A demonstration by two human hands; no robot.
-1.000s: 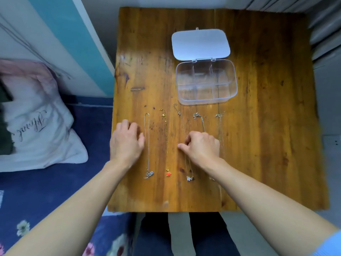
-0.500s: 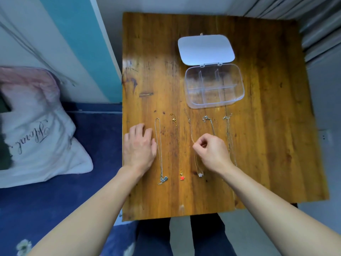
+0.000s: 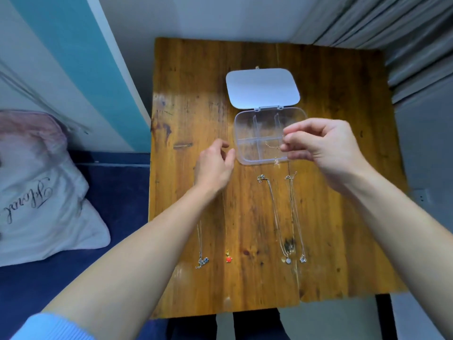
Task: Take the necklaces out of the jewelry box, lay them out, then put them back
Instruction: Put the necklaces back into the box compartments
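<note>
A clear plastic jewelry box (image 3: 247, 126) with several compartments stands open on the wooden table (image 3: 343, 168), its white lid (image 3: 262, 88) folded back. My right hand (image 3: 323, 143) pinches a thin gold necklace (image 3: 274, 146) that dangles over the box's front right compartment. My left hand (image 3: 214, 165) hovers just left of the box, fingers loosely curled, holding nothing. Laid in a row nearer me are a silver necklace with a blue pendant (image 3: 202, 262), a chain with a red pendant (image 3: 228, 258), and two silver necklaces (image 3: 274, 212) (image 3: 297, 217).
A white pillow (image 3: 36, 192) lies on a dark blue bed (image 3: 117, 204) left of the table. A teal and white wall (image 3: 73, 57) is behind it. Grey curtains (image 3: 404, 33) hang at the right.
My right hand picked one necklace off the table and carried it up over the box. My left hand lifted from the table and moved toward the box's left side.
</note>
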